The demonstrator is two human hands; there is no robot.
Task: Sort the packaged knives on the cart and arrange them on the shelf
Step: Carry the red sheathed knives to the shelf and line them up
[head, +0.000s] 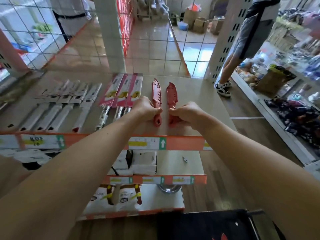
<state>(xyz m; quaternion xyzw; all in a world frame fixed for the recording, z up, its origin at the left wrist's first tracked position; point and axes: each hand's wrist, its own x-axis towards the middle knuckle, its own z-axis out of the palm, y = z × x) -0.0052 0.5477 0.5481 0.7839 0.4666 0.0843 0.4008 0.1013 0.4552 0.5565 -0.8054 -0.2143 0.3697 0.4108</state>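
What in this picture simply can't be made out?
All in the head view:
- left red knife: the left hand gripping it covers part of the handle.
- right red knife: the right hand covers part of the handle.
- price labels on the shelf edge: print too blurred to read.
- pink knife boxes: lettering blurred.
- dark object: cut off by the bottom edge, so it cannot be identified.

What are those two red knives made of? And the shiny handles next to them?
Left red knife and right red knife: covers and handles look like matte plastic, one even red with moulded slots and no glint. The blades inside are hidden. Shiny handles: probably polished metal, as they are silvery with bright reflections, though chromed plastic can't be ruled out.
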